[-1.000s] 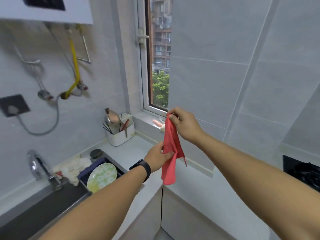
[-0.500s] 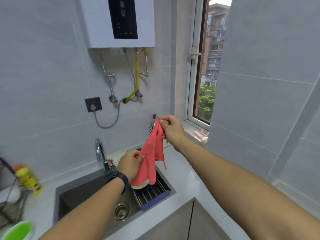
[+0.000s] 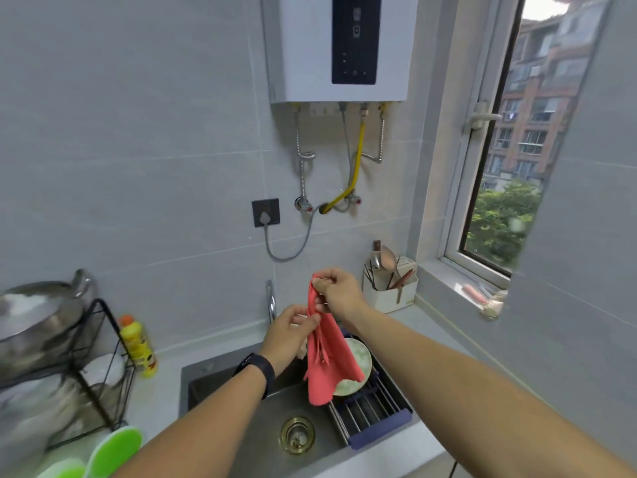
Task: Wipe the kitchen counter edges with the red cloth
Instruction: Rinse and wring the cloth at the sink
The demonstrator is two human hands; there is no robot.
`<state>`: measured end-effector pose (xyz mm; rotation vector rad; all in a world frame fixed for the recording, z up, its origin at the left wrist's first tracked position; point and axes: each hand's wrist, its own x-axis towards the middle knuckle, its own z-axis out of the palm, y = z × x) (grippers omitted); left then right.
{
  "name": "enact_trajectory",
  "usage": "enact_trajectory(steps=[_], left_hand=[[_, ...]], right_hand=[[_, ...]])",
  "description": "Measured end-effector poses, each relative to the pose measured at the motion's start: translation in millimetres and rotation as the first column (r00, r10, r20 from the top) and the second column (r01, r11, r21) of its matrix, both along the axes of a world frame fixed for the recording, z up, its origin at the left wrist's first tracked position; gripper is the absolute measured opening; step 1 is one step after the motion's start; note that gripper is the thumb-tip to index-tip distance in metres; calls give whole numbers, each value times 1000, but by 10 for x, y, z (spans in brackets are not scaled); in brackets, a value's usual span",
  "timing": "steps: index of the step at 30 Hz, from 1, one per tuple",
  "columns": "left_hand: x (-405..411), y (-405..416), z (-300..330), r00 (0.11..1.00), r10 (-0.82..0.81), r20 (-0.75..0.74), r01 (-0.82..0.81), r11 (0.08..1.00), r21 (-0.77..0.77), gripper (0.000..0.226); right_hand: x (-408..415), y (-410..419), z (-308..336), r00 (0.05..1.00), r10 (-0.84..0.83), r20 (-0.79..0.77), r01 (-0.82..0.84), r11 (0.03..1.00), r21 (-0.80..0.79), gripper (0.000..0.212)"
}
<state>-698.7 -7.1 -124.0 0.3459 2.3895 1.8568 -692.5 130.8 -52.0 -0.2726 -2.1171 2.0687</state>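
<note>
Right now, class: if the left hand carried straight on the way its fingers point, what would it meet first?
The left hand points right, so it presses further into the red cloth it already pinches; next probably the right hand, though depth is unclear.

The red cloth (image 3: 327, 357) hung in front of a pale green plate (image 3: 358, 360), hiding most of it, and covered part of the drying rack (image 3: 375, 408) across the sink (image 3: 241, 408). The tap (image 3: 270, 298) was half hidden behind the left hand (image 3: 287, 336). At the left edge, the pot lid (image 3: 31, 312) and wire rack (image 3: 96, 367) were blurred and cut off. Green objects (image 3: 110, 450) at the bottom edge were cropped and could not be identified.
</note>
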Motion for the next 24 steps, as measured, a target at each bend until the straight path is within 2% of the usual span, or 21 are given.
enact_trajectory(steps=[4, 7, 10, 12, 14, 17, 18, 20, 22, 24], left_hand=[[-367, -234, -79, 999, -33, 20, 33, 999, 20, 18], [-587, -445, -159, 995, -94, 27, 94, 995, 20, 25], [-752, -645, -210, 985, -168, 51, 169, 985, -24, 41], [-827, -733, -238, 983, -177, 51, 176, 984, 13, 63], [-911, -798, -274, 986, -154, 71, 152, 988, 36, 72], [-967, -905, -264, 983, -150, 110, 147, 988, 40, 43], [-987, -947, -257, 987, -116, 106, 114, 993, 30, 32], [-1025, -1037, -257, 999, 1, 54, -1, 1000, 4, 26], [-1043, -1101, -239, 993, 112, -35, -115, 990, -83, 27], [-1037, -1123, -197, 971, 149, -188, -197, 942, -271, 25]], right_hand=[[-323, -260, -111, 1000, -12, -20, 14, 998, 65, 8], [-521, -332, -232, 999, -39, -26, 41, 996, 85, 3], [-660, -384, -339, 999, -28, 30, 27, 999, 44, 7], [-753, -428, -382, 998, 5, 58, -4, 1000, -8, 8], [-871, -501, -392, 995, 66, 72, -63, 997, -44, 9], [-1005, -548, -364, 985, 153, 77, -152, 988, -19, 12], [-1044, -539, -354, 982, 175, 72, -176, 984, 1, 13], [-1100, -499, -318, 970, 234, 65, -240, 965, 105, 17], [-1172, -445, -294, 944, 322, 68, -328, 912, 245, 21], [-1220, -422, -230, 914, 397, 76, -399, 853, 337, 24]])
